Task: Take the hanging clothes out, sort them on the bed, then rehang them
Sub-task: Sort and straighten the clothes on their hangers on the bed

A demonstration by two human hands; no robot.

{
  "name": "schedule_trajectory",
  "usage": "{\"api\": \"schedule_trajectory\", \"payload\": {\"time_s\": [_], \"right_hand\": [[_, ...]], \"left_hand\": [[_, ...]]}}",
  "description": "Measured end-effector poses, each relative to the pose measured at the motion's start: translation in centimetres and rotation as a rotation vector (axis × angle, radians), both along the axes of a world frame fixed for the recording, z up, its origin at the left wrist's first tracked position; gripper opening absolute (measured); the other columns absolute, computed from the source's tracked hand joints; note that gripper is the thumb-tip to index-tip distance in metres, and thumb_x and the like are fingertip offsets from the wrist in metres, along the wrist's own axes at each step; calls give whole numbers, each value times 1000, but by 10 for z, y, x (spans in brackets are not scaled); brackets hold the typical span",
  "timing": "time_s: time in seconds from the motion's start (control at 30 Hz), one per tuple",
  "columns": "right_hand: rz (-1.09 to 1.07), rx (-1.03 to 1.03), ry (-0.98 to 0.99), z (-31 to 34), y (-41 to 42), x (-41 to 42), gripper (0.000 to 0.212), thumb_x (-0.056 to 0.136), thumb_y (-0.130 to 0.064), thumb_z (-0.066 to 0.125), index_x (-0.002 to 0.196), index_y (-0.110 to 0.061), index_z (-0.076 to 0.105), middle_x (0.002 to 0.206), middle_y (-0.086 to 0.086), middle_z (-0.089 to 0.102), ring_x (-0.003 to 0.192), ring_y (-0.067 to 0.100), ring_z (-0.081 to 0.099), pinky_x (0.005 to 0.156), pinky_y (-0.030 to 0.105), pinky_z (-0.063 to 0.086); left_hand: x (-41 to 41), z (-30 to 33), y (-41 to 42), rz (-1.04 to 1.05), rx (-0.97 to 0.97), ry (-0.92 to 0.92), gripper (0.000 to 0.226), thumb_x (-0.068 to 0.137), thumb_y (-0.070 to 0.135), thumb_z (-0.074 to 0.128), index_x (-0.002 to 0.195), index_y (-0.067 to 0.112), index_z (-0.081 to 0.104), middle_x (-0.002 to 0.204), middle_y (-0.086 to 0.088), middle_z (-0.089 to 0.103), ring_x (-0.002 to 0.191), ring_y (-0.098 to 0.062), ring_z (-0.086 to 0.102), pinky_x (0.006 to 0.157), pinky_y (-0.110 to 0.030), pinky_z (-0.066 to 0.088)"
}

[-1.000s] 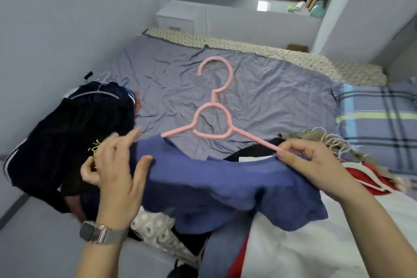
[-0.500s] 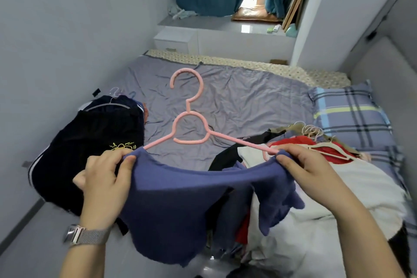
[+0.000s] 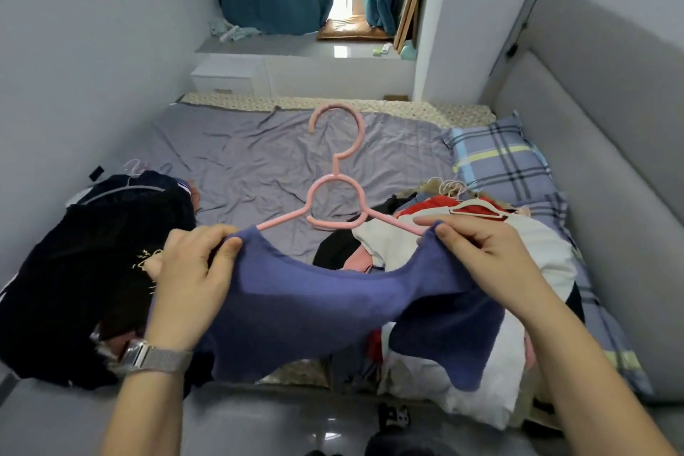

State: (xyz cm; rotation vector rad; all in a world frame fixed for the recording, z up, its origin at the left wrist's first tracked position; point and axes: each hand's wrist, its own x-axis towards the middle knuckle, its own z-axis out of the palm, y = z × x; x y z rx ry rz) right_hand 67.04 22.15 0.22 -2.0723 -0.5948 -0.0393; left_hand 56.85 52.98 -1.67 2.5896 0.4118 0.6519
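Bedding on the bed (image 3: 259,159) is carrying a dark clothes pile (image 3: 92,252) on the left and a mixed pile (image 3: 462,263) on the right, several still on hangers. Above them, the blue garment (image 3: 314,307) is hanging on the pink hanger (image 3: 335,196). The left hand (image 3: 192,270) and right hand (image 3: 481,255) are each pinching a shoulder edge. Uneven tension is likely to slide one shoulder off its arm, dropping the garment. No containers are showing.
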Motion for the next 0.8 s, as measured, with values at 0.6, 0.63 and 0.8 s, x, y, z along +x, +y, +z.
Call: {"api": "schedule_trajectory", "payload": {"time_s": [0.6,0.63,0.8], "right_hand": [[-361,-360,-22,28,-175,22,55,69,-70,38,68,-19,60,55,-2,49,54,7,42,52,22,32],[-380,-371,-8,15,-181,34,57,70,-70,37,66,-18,59,56,-1,50,54,9,42,53,23,33],[-407,-419,88,-60,-219,101,45,84,-59,52,74,-18,68,68,1,65,74,22,60,70,36,48]], "left_hand": [[89,-8,-110,-437,-417,-79,24,88,31,42,87,29,66,83,24,65,84,2,53,79,-8,37],[103,-16,-119,-450,-376,-41,26,89,30,43,87,23,68,83,20,65,84,-3,56,78,-13,39],[172,-74,-170,-484,-264,177,18,94,16,51,83,26,61,81,15,62,81,-11,57,69,-13,34]]}}
